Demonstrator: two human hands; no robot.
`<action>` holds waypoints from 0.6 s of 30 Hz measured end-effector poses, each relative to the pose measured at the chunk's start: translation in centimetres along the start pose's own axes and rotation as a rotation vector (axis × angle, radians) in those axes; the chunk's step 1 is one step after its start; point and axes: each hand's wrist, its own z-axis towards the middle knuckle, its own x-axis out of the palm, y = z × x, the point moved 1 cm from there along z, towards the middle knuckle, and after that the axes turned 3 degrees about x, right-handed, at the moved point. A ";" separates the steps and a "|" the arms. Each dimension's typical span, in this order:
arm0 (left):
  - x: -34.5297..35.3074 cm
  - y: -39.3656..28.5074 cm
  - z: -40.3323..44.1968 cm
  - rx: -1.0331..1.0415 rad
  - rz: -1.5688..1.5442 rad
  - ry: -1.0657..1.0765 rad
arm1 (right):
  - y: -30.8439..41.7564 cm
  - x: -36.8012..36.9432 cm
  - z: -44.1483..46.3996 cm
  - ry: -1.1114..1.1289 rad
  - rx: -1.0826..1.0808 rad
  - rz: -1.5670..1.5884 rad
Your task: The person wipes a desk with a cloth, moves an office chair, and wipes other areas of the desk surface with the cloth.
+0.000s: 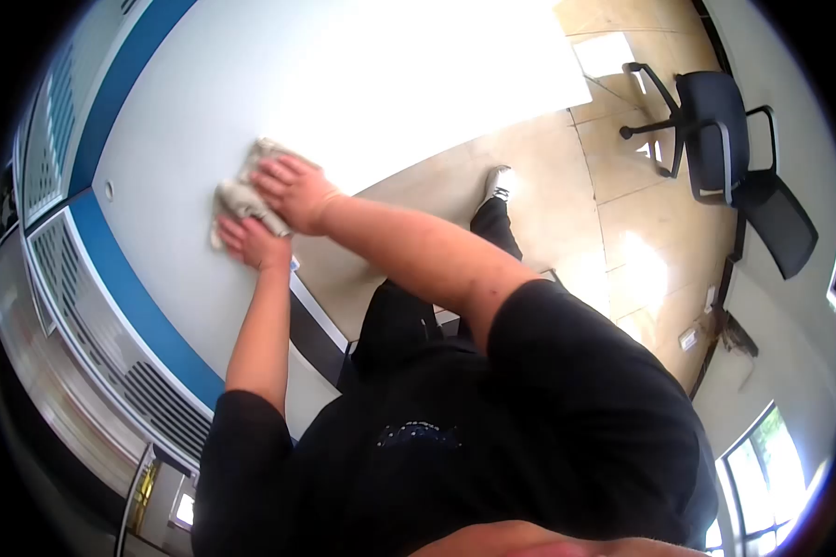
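A beige, crumpled cloth [241,199] lies on the white table top [176,102], bunched under both hands. My left hand [258,245] has its fingers curled over the lower part of the cloth, near the table's edge. Just above and to the right, my right hand [297,193] presses on the cloth's upper part, with its fingers bent over the fabric. The two hands are close together. The cloth's underside and the palms are hidden.
Blue-edged panels with slotted vents [167,408] run along the left. A round hole [110,190] is in the table top. On the right, a black office chair [711,139] lies in view on the tiled floor [613,158]. A shoe [499,184] shows beyond the table's edge.
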 end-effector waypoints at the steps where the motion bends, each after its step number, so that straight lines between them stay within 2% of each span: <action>1: -0.4 -4.2 0.9 0.001 -0.005 0.015 | -3.6 -0.9 -1.5 -0.004 0.024 0.002; 5: -4.2 -18.9 3.4 0.104 0.021 0.071 | -14.8 -5.5 -7.5 -0.133 0.195 -0.001; 8: -6.5 -30.7 5.0 0.190 -0.031 0.072 | -23.3 -9.4 -13.1 -0.130 0.354 -0.039; 11: -8.9 -39.0 5.5 0.305 -0.114 0.053 | -28.3 -12.4 -18.5 -0.173 0.540 -0.118; 14: -9.8 -40.4 5.8 0.330 -0.096 0.077 | -29.0 -13.4 -19.1 -0.083 0.537 -0.137; 18: -9.2 -39.7 5.7 0.333 -0.170 0.047 | -28.7 -12.8 -18.7 -0.120 0.539 -0.110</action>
